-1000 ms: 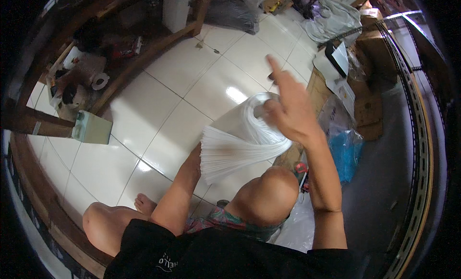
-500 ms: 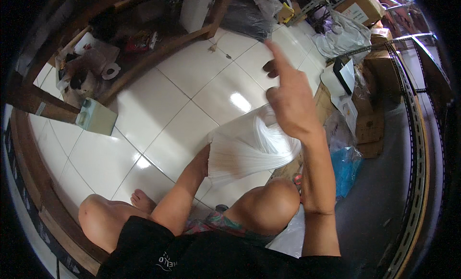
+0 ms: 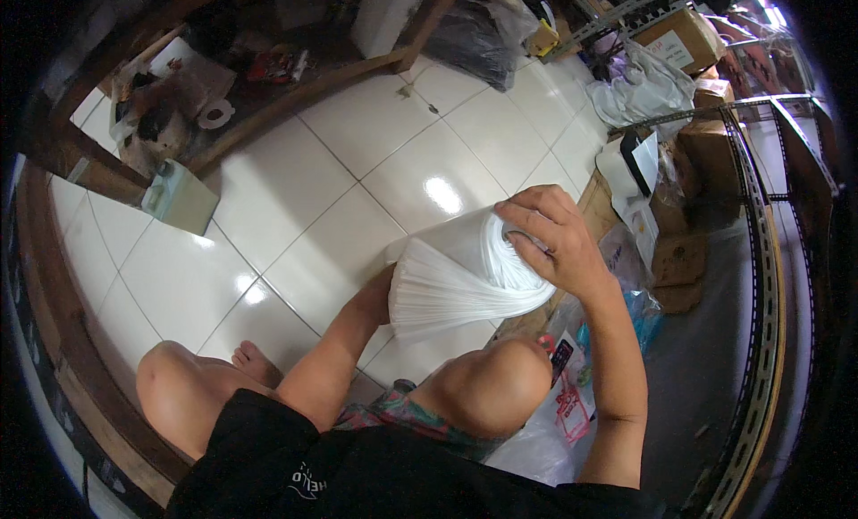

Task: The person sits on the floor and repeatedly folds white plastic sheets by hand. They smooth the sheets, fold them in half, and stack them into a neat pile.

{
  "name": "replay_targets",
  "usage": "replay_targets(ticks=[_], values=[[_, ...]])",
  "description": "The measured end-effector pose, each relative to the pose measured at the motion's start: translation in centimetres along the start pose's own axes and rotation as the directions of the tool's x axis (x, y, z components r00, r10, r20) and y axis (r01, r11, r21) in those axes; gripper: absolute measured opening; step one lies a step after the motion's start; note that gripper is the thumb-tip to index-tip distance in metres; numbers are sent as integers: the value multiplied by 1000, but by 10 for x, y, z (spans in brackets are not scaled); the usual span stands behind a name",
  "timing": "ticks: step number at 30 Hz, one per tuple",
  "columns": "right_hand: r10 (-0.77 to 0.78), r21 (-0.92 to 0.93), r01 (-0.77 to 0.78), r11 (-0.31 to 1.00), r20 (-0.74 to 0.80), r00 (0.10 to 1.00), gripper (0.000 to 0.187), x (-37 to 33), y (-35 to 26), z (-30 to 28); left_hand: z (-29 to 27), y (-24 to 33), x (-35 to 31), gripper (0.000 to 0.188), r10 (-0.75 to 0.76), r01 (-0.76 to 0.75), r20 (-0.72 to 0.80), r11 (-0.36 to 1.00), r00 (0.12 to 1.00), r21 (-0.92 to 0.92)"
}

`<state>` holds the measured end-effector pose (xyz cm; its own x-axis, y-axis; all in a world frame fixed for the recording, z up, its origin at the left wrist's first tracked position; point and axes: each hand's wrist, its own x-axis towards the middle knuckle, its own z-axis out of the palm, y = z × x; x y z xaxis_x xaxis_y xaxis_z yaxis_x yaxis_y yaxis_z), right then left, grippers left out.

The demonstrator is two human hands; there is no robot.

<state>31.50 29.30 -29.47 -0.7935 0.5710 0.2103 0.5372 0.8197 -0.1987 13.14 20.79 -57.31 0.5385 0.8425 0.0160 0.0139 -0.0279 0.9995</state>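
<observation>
Item, far left: a wooden shelf frame (image 3: 308,94), a white roll (image 3: 214,115) lying within it; a pale green jerrycan (image 3: 185,202) stood at its post, on the tiled floor (image 3: 295,188).

Item, left of centre: the left hand (image 3: 381,297), mostly hidden behind the sheets; the state of its grip could not be told.

Item, centre: one bundle of white plastic sheets (image 3: 447,295), folded over at the right, loose edges fanned toward the left, held above the floor near the right knee (image 3: 496,380).

Item, right of centre: the right hand (image 3: 561,237), its grip pinching the folded end, fingers over the upper rim, thumb inside the curl.

Item, right: a phone (image 3: 561,358) beyond the knee, and a cardboard box (image 3: 675,41) toward the rack.

Risks, as judged: the slick layers could have slid apart had the pinch caught only the outer ones; the fanned edges could have splayed or creased under uneven support from the left; a slackened curl could have spilled sheets onto the tiles.
</observation>
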Motion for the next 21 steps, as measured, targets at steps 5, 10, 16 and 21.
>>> replay_targets(ticks=[5, 10, 16, 21], values=[[-120, -69, 119, 990, -2, 993, 28, 2, 11, 5, 2, 4, -1, 52, -248, 240, 75, 745, 966, -623], [-136, -29, 135, 990, -41, 990, 21, 3, 16, 11, -1, 13, 0, 55, -230, 230, 35, 930, 973, -286], [-120, -7, 120, 993, -30, 992, 20, 1, 16, 10, 2, 3, -2, 55, -153, 146, -20, 969, 988, -200], [-150, 0, 150, 989, -40, 988, 19, -1, 16, 10, 6, -15, 1, 56, -65, 64, -30, 997, 997, -30]])
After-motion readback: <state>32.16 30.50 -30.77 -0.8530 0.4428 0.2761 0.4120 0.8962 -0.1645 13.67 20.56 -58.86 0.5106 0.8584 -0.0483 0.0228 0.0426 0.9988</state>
